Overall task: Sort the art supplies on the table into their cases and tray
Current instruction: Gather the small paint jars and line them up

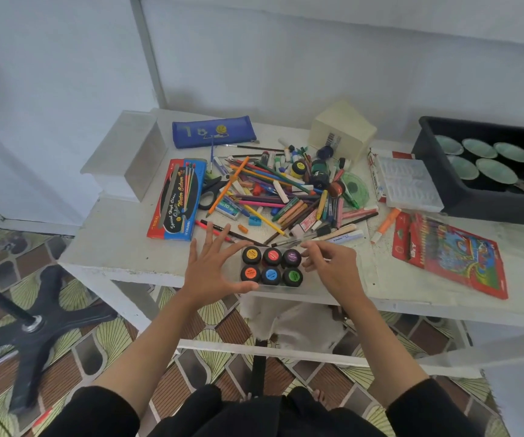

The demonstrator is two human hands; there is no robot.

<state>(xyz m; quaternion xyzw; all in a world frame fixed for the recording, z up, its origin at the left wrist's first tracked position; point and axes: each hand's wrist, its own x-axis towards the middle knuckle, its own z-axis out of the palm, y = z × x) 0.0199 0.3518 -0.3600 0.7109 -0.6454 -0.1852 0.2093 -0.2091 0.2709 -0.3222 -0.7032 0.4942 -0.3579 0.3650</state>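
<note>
Several black poster-paint jars [271, 266] with coloured lids stand in two rows in a clear tray near the table's front edge. My left hand [215, 268] lies spread just left of the jars, index finger and thumb reaching along the tray's sides. My right hand [330, 266] sits at the tray's right end, fingers curled beside the purple-lidded jar [291, 257]; whether it pinches anything I cannot tell. Behind them lies a heap of pencils, crayons, brushes and small paint pots [286, 190].
A red and blue watercolour box [177, 200] and a blue pencil pouch [213, 131] lie at the left. A red pencil case [453, 252], a clear plastic case [409, 182] and a black tray of cups [487, 168] are at the right. A cream box [342, 130] stands behind.
</note>
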